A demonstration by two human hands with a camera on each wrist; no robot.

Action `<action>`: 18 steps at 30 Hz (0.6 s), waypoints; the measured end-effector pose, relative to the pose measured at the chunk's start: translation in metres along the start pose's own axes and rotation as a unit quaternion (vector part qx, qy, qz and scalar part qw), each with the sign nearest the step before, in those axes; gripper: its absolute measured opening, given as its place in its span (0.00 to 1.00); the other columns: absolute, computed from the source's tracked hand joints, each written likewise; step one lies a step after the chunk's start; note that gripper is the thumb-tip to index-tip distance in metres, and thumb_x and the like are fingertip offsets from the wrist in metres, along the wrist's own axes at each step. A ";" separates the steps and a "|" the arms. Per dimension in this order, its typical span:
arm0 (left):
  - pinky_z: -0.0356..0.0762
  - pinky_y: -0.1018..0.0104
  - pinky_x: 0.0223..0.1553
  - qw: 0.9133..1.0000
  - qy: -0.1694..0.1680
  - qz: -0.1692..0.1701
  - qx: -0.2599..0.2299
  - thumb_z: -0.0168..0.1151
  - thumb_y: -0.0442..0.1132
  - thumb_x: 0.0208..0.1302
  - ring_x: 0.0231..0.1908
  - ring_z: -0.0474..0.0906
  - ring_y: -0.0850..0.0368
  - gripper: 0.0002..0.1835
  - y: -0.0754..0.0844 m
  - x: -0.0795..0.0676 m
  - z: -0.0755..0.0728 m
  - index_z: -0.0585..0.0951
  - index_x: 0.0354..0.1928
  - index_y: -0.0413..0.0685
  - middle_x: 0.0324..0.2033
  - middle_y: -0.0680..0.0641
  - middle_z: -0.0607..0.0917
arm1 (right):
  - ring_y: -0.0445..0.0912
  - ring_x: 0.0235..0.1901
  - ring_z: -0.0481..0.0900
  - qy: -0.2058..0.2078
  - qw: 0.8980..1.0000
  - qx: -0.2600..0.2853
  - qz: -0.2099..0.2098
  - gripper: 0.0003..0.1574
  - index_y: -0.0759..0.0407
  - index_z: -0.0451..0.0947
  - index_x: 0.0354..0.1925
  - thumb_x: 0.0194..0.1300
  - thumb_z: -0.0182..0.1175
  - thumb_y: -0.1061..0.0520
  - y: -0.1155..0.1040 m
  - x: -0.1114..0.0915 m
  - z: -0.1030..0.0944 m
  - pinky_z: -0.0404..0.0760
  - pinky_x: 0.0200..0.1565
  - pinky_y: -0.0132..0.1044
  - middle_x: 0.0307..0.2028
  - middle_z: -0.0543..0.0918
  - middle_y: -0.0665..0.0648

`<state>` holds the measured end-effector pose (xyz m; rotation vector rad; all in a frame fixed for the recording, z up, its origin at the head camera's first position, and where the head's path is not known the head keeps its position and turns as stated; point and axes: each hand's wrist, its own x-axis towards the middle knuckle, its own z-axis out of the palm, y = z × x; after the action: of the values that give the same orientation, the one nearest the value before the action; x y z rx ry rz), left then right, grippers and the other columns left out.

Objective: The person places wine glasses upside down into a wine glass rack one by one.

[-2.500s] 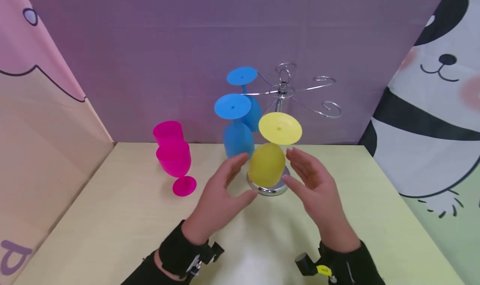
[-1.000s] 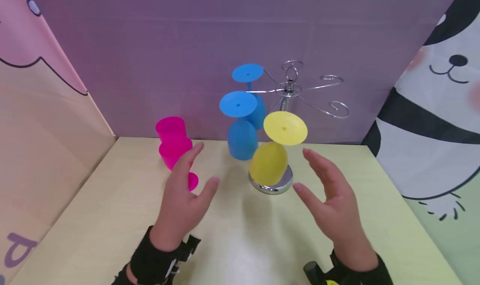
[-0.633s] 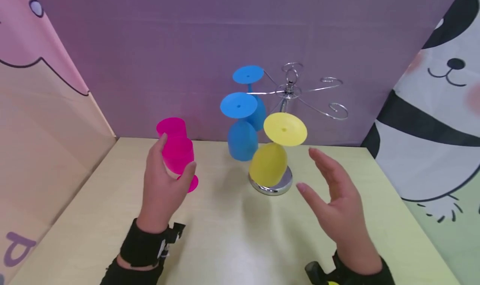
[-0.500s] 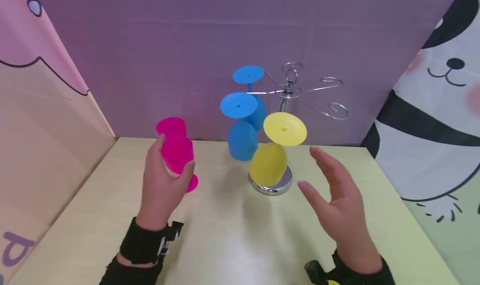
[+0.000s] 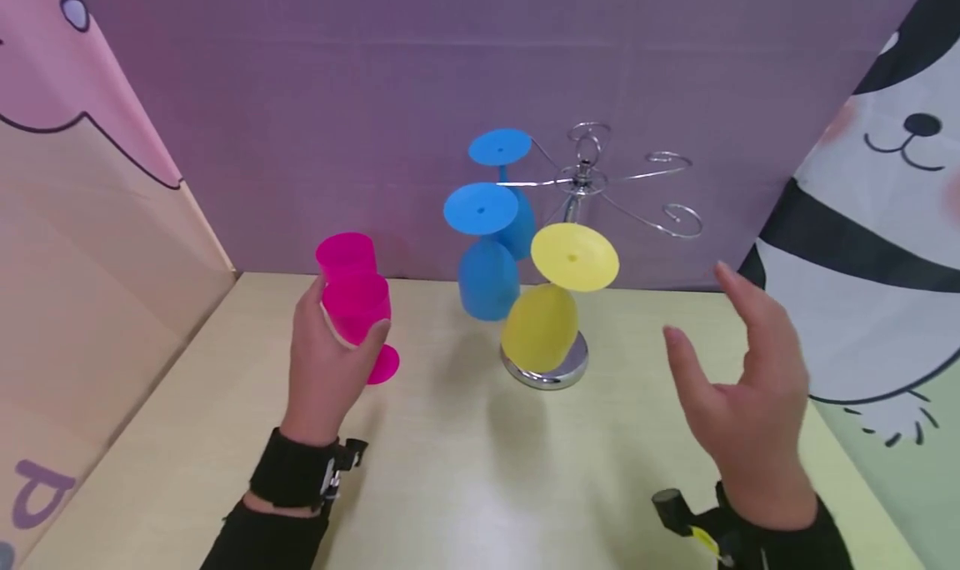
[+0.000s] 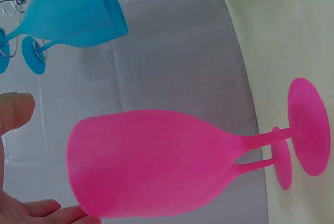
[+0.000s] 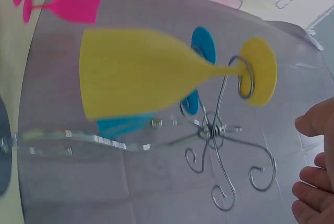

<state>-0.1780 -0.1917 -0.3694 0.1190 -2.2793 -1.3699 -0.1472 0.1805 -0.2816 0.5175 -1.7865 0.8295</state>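
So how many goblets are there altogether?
5. The near pink goblet and far pink goblet stand on the table by the left hand; the near blue goblet, far blue goblet and yellow goblet hang upside down from the rack.

Head view: one purple letter (image 5: 47,476) on the left backdrop (image 5: 112,303), turned sideways; d or p, uncertain. Elsewhere, no legible text, brands or numbers.

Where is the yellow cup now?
In the head view, the yellow cup hangs upside down near the middle, hooked on the silver rack, just right of the nearer blue cup.
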 end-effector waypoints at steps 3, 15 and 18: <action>0.75 0.36 0.59 1.000 -0.005 -0.015 0.002 0.76 0.45 0.60 0.67 0.64 0.45 0.52 -0.002 0.001 0.001 0.54 0.79 0.47 0.70 0.43 0.66 | 0.62 0.59 0.79 -0.001 0.999 -0.033 -0.019 0.41 0.73 0.78 0.59 0.70 0.62 0.38 0.010 0.008 -0.004 0.71 0.68 0.40 0.57 0.82 0.70; 0.62 0.36 0.70 0.997 0.008 -0.078 -0.005 0.73 0.50 0.62 0.77 0.51 0.46 0.58 -0.011 0.004 -0.001 0.44 0.83 0.49 0.79 0.44 0.54 | 0.64 0.62 0.78 -0.114 0.980 -0.136 -0.086 0.33 0.70 0.75 0.65 0.69 0.62 0.53 0.044 0.032 -0.009 0.67 0.71 0.39 0.65 0.78 0.66; 0.61 0.37 0.71 0.996 0.004 -0.087 -0.007 0.74 0.50 0.62 0.77 0.51 0.46 0.58 -0.014 0.006 -0.001 0.45 0.83 0.48 0.79 0.43 0.54 | 0.64 0.62 0.78 -0.127 0.977 -0.143 -0.098 0.33 0.70 0.74 0.66 0.67 0.66 0.58 0.048 0.037 -0.008 0.67 0.70 0.39 0.65 0.77 0.66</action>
<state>-0.1848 -0.2008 -0.3788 0.3258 -2.2975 -1.4671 -0.1880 0.2201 -0.2589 0.6180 -2.0093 0.3715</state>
